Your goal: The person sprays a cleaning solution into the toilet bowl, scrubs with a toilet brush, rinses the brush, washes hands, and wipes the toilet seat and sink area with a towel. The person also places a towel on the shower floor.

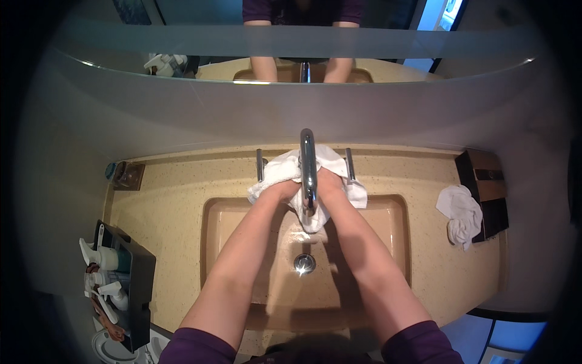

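Note:
A white cloth [283,169] is bunched around the base of the chrome faucet [308,168], between two chrome lever handles [260,164]. Its front end hangs over the back rim of the tan sink [282,291]. My left hand [287,189] presses into the cloth on the left side of the spout, its fingers hidden by the fabric and the faucet. On the right side of the spout, my right hand [329,181] is also in the cloth, with its fingers mostly covered. How tightly either hand grips cannot be seen. A metal drain [304,264] lies in the sink floor.
On the left counter stands a black caddy [143,277] with several pump and spray bottles. A small brown tray [134,177] sits in the back left corner. At right, a crumpled white cloth [459,211] leans on a black and brown box [489,182]. A mirror spans the wall behind.

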Demonstrator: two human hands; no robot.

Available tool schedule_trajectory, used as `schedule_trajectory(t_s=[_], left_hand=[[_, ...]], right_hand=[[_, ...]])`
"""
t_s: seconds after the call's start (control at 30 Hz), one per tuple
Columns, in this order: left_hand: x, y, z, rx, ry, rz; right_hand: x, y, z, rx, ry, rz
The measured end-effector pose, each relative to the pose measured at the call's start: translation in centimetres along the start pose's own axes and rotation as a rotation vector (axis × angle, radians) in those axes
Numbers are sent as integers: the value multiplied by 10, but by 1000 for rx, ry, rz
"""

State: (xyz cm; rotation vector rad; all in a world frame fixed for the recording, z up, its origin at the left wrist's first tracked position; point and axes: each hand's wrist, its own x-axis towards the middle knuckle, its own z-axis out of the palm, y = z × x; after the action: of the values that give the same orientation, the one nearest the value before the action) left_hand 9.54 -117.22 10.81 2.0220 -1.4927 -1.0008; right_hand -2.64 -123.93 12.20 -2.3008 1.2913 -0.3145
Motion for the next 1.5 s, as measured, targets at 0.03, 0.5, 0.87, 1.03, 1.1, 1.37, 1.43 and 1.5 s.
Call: schedule_trajectory(t_s=[0.03,0.5,0.87,1.03,1.1,1.37,1.43,1.5], left_hand=[[5,0,6,55,43,31],[-208,85,15,-74,153,361],[-272,81,-5,10,490,229],[-353,-55,-17,217,677,-102],[-378,-99,-9,271,617,-240],[-395,-106,20,325,474,-507],[-401,-109,17,336,440,-551],[-400,-113,15,357,432,-556]], right_hand=[[4,8,8,-36,111,-59],[-244,138,-65,2019,-371,259],[-258,73,-83,1927,31,226],[-210,63,-260,1292,514,-129],[-169,52,-333,955,707,-222],[36,-85,-375,-394,1097,-444],[39,-153,-311,-434,1087,-669],[29,-220,-234,-413,1012,-912]])
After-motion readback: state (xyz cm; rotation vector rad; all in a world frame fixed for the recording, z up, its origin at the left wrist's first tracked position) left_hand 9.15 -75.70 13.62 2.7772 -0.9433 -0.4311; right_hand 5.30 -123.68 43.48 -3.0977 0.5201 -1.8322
